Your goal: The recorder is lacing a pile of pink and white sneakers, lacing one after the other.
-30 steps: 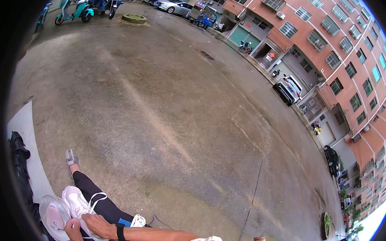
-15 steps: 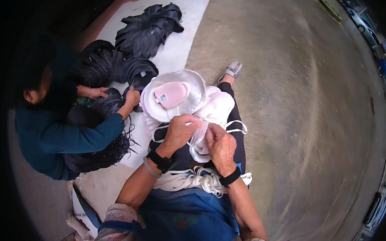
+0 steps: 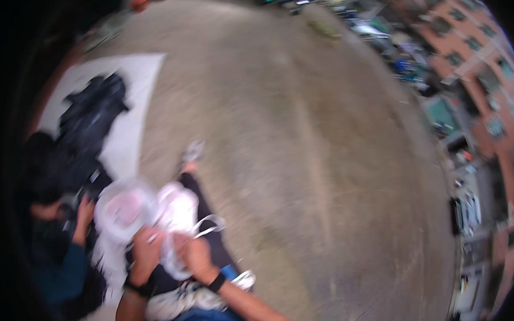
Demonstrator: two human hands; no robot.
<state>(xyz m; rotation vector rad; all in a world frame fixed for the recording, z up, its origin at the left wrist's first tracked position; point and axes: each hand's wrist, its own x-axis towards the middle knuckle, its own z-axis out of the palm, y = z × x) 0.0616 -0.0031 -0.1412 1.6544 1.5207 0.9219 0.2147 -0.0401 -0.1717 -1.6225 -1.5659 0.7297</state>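
Note:
Low in the blurred head view, my left hand (image 3: 146,254) is closed in a pinch on a pale pink-and-white shoe upper (image 3: 174,264) above my lap. My right hand (image 3: 196,257) sits at the upper's other side, fingers bent inward; what its fingertips hold is hidden. A loop of white shoelace (image 3: 221,220) sticks out past the right hand. Beyond my hands lie a rounded white upper with a pink tongue (image 3: 108,230) and another pink-and-white upper (image 3: 177,207). A bundle of white laces (image 3: 193,298) rests across my lap.
At the left, a co-worker's hand (image 3: 85,212) is near dark pieces. A heap of black uppers (image 3: 94,107) lies on a white sheet (image 3: 140,94). Concrete floor (image 3: 279,161) stretches right, toward vehicles (image 3: 467,210) and buildings.
The view has swung right and upward, so everything near me appears farther left and lower, and blurred. Both hands remain together at the same shoe upper.

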